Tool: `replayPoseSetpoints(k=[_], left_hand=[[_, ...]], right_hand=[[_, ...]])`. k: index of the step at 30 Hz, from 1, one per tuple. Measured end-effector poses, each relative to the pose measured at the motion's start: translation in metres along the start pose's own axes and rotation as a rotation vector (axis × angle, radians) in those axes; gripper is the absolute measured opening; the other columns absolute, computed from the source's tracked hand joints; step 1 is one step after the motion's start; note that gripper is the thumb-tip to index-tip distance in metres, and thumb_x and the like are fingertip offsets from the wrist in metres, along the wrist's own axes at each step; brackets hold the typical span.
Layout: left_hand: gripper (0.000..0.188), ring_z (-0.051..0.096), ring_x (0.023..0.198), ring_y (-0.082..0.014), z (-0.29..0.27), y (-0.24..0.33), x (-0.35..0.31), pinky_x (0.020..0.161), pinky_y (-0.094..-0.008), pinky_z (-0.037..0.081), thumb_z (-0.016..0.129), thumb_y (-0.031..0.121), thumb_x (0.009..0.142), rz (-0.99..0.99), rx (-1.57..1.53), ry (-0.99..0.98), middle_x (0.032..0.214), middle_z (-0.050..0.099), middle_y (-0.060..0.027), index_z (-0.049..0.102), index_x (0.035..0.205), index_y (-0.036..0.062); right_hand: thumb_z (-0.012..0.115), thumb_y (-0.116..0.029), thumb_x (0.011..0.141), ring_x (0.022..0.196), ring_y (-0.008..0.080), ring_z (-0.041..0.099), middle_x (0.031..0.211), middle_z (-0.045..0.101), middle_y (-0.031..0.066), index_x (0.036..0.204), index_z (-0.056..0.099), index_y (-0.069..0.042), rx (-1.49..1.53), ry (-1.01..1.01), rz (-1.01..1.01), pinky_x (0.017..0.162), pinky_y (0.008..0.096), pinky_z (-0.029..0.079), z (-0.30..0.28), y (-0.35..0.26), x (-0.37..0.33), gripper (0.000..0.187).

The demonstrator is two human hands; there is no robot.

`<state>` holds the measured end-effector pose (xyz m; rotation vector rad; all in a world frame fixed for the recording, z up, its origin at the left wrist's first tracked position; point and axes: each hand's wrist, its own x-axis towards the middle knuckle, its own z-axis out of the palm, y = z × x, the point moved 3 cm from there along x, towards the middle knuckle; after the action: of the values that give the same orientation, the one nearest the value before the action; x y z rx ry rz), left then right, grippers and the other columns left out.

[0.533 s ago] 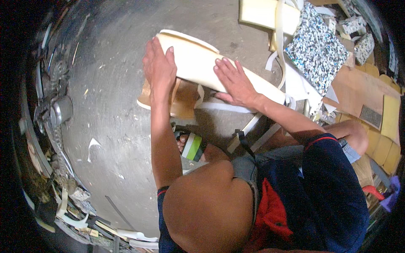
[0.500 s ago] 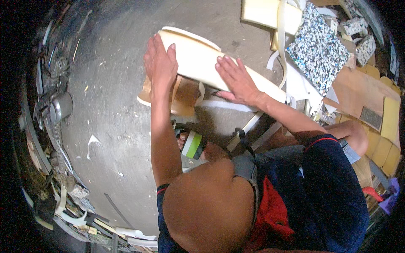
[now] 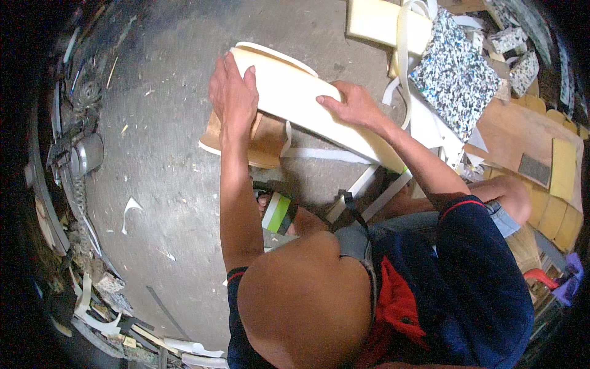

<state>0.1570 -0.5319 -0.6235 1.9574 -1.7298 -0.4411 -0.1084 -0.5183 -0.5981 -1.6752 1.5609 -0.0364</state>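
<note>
A long cream foam pad point(image 3: 295, 98) slants across in front of me, its left end farther away. My left hand point(image 3: 235, 92) grips that far left end, fingers along the edge and thumb on top. Midway along, my right hand point(image 3: 354, 106) holds the far edge, thumb on the upper face and fingertips hidden beyond it. A pale curved strip point(image 3: 279, 58) shows behind the far edge. Beneath the left end, a curved brown wooden piece point(image 3: 267, 144) sticks out toward me, partly covered by the pad and my left wrist.
At the far right lie a speckled blue-and-white foam sheet point(image 3: 456, 77), a cream foam block point(image 3: 387, 23) and a brown board point(image 3: 522, 138). A round metal pot point(image 3: 88, 154) stands at the left among clutter. White scraps point(image 3: 131, 214) dot the grey floor point(image 3: 166, 135).
My right hand has gone from lying flat on the pad to gripping its far edge. The pad's near right end has swung toward me. My left hand stays at its end.
</note>
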Motion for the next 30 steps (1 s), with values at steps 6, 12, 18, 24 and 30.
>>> replayPoseSetpoints(k=[6,12,18,24,30], left_hand=[[0.063,0.037,0.141,-0.0452,0.002,-0.001,0.000,0.118,-0.0526,0.029,0.052,0.034,0.103,-0.049,0.058,-0.047,0.156,0.035,-0.0283,0.036,0.152,-0.0029],[0.063,0.036,0.142,-0.0446,0.001,0.002,-0.002,0.118,-0.0543,0.028,0.052,0.034,0.103,-0.050,0.071,-0.036,0.156,0.035,-0.0281,0.035,0.153,-0.0012],[0.062,0.034,0.144,-0.0451,-0.005,0.010,-0.005,0.118,-0.0588,0.025,0.055,0.034,0.101,-0.029,0.191,-0.017,0.154,0.037,-0.0279,0.038,0.151,-0.0004],[0.067,0.035,0.143,-0.0449,-0.027,0.046,-0.020,0.117,-0.0620,0.025,0.070,0.038,0.090,0.240,0.230,0.076,0.153,0.040,-0.0251,0.050,0.144,0.0041],[0.074,0.042,0.140,-0.0378,-0.049,0.093,-0.021,0.118,-0.0571,0.028,0.080,0.038,0.078,0.562,0.065,-0.316,0.146,0.049,-0.0194,0.054,0.140,0.0059]], right_hand=[[0.058,-0.061,0.090,0.105,0.0375,0.068,0.109,0.071,0.0263,0.123,0.068,0.004,0.015,-0.220,0.125,0.091,0.0450,0.053,-0.008,0.001,0.020,0.074],[0.057,-0.058,0.093,0.102,0.0321,0.067,0.105,0.072,0.0232,0.118,0.070,0.006,0.093,-0.229,0.191,0.091,0.0424,0.052,-0.014,0.002,0.015,0.070],[0.059,-0.051,0.092,0.088,0.0295,0.069,0.092,0.073,0.0209,0.104,0.074,0.005,0.132,-0.150,0.105,0.082,0.0419,0.054,-0.009,0.002,0.019,0.059],[0.063,-0.044,0.090,0.081,0.0288,0.068,0.089,0.072,0.0205,0.102,0.073,0.004,0.094,-0.067,-0.027,0.076,0.0419,0.053,-0.009,-0.003,0.011,0.051],[0.070,-0.037,0.084,0.087,0.0387,0.067,0.094,0.070,0.0248,0.106,0.069,0.005,-0.050,0.064,-0.293,0.082,0.0456,0.052,-0.025,-0.048,-0.016,0.048]])
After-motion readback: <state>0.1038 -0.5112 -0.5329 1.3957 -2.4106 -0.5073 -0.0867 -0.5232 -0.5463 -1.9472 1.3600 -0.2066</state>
